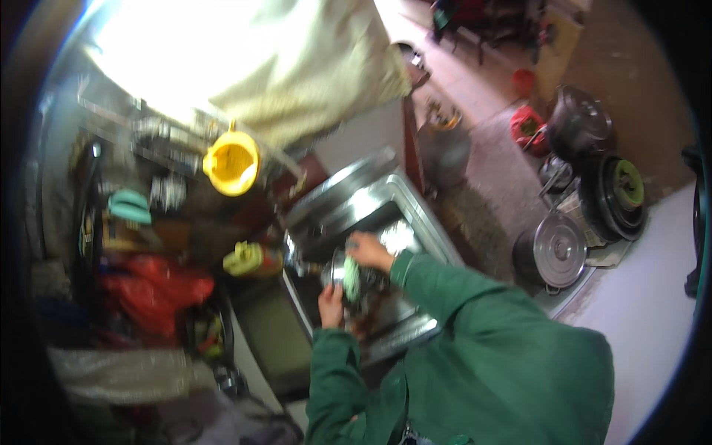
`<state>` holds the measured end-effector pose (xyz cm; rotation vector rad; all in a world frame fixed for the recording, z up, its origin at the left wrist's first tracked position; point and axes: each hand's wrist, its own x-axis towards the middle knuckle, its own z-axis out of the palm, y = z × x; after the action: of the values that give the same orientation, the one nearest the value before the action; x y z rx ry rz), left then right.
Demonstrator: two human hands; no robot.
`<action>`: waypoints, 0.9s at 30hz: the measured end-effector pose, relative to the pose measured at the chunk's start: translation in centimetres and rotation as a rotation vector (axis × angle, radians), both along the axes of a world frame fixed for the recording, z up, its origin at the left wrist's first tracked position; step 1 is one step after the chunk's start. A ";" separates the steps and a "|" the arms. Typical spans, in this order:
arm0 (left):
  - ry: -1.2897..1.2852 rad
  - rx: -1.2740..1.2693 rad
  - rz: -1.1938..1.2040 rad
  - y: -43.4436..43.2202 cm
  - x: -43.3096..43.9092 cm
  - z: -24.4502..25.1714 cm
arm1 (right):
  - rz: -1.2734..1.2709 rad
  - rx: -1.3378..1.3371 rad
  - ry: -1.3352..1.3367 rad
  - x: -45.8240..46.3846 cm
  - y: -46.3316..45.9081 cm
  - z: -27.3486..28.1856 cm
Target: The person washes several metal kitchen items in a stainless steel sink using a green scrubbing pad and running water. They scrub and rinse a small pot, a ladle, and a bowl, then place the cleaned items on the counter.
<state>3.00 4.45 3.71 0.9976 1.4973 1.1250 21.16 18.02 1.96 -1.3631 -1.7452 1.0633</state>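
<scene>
Both my hands are over a stainless steel sink (439,239). My left hand (332,306) grips the near edge of a shiny metal vessel (335,268), perhaps a bowl or a pot; blur hides its exact shape. In my right hand (369,251) is the upper end of a pale green cloth (351,278), which lies against the right side of the vessel. The faucet (293,253) stands just left of the vessel. Dark, shiny things lie in the basin below my hands, too blurred to name.
A yellow plastic strainer (253,175) hangs above left. Left of the faucet stands a yellow-green bottle (243,260). A red plastic bag (161,292) lies farther left. Lidded metal pots, one with a flat lid (560,250), and stacked dark basins with a green strainer (628,183) stand at the right.
</scene>
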 end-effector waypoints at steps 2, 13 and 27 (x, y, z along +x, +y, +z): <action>0.061 -0.060 0.046 -0.1 -0.2 -0.1 | 0.052 -0.063 0.057 0.8 1.5 1.5; -0.217 -0.141 0.248 1.0 1.1 2.1 | 0.274 0.543 0.053 -1.7 -2.4 20.0; -0.133 -0.161 0.304 0.8 -0.5 0.7 | 0.351 0.322 0.424 -0.2 0.0 15.0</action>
<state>2.53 5.21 4.44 0.5862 1.6379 1.2343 20.92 18.05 16.99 -0.5943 -1.7644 1.0972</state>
